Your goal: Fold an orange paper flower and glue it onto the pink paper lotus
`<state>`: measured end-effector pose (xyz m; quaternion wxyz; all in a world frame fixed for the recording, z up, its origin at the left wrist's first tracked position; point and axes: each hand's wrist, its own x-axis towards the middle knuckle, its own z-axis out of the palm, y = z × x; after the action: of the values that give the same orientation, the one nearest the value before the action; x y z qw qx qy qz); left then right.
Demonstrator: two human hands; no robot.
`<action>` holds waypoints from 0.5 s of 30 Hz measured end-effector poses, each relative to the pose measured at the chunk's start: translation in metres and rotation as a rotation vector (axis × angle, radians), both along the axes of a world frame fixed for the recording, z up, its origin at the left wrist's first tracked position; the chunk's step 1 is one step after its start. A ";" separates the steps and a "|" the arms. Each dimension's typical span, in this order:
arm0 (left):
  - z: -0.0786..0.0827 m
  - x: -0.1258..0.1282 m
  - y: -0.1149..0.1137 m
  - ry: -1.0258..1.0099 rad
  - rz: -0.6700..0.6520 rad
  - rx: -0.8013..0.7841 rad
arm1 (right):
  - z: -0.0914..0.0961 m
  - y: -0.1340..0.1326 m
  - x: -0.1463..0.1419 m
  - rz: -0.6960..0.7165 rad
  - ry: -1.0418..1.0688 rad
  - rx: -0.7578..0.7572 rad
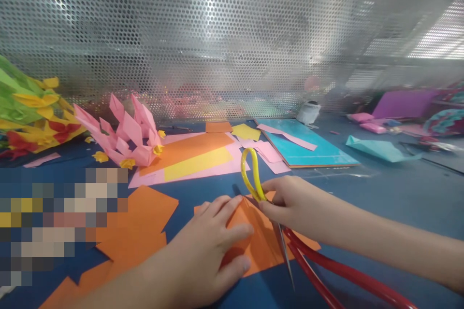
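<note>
Beneath my hands lies a creased sheet of orange paper [266, 251], its upper part lifted at a fold. My left hand [213, 246] holds this paper, fingers curved over its left side, thumb and index finger apart. My right hand [284, 198] is closed around scissors with a yellow handle loop [246, 178] standing up. A pointed metal blade [286, 256] runs down across the paper towards me. Red handle bars [348, 270] stretch to the lower right below my right wrist; whether they belong to the same scissors I cannot tell.
More orange paper pieces [145, 217] lie left. Behind are a pink origami piece [130, 137], a yellow strip [195, 164], a blue board [311, 147] and a turquoise paper shape [380, 149]. A perforated metal panel [203, 48] closes off the back. The lower left is pixelated.
</note>
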<state>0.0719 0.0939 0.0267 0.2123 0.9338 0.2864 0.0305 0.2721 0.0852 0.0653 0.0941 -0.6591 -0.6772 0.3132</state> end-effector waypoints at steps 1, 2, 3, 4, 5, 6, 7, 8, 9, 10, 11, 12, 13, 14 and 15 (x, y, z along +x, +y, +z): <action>-0.001 0.000 0.000 -0.002 -0.001 0.003 | -0.001 0.000 0.000 0.000 -0.004 0.001; -0.001 0.000 0.000 0.002 -0.002 0.004 | -0.001 -0.001 0.000 0.000 -0.007 0.003; -0.001 0.000 0.000 0.010 -0.002 0.005 | -0.002 -0.001 0.000 -0.001 -0.010 0.005; 0.000 0.001 0.001 0.018 -0.001 0.009 | -0.002 -0.002 0.000 -0.003 -0.013 0.008; 0.000 0.001 0.001 0.025 0.001 0.010 | -0.003 -0.002 0.000 -0.005 -0.017 0.009; 0.001 0.001 0.001 0.030 0.003 0.011 | -0.003 -0.002 -0.001 -0.005 -0.021 0.010; 0.001 0.002 0.000 0.035 0.003 0.012 | -0.002 -0.003 -0.001 -0.006 -0.025 0.009; 0.001 0.002 0.000 0.037 0.004 0.015 | -0.002 -0.002 -0.002 -0.006 -0.028 0.010; 0.001 0.002 0.000 0.039 0.002 0.017 | -0.002 -0.002 -0.002 -0.003 -0.029 0.010; 0.001 0.002 0.000 0.038 0.000 0.024 | -0.002 -0.002 -0.002 0.001 -0.029 0.011; 0.001 0.002 0.000 0.037 -0.001 0.031 | -0.002 -0.002 -0.002 0.007 -0.028 0.013; 0.000 0.001 0.000 0.032 0.000 0.038 | -0.002 -0.001 -0.002 0.011 -0.027 0.015; -0.001 0.001 0.000 0.027 0.002 0.042 | -0.003 -0.001 -0.002 0.015 -0.028 0.016; -0.002 0.001 0.000 0.024 0.008 0.040 | -0.003 -0.001 -0.002 0.017 -0.031 0.015; -0.003 0.001 0.000 0.025 0.015 0.032 | -0.004 -0.001 -0.002 0.016 -0.037 0.014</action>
<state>0.0732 0.0940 0.0234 0.1935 0.9352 0.2957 0.0248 0.2704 0.0841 0.0616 0.0837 -0.6585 -0.6863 0.2972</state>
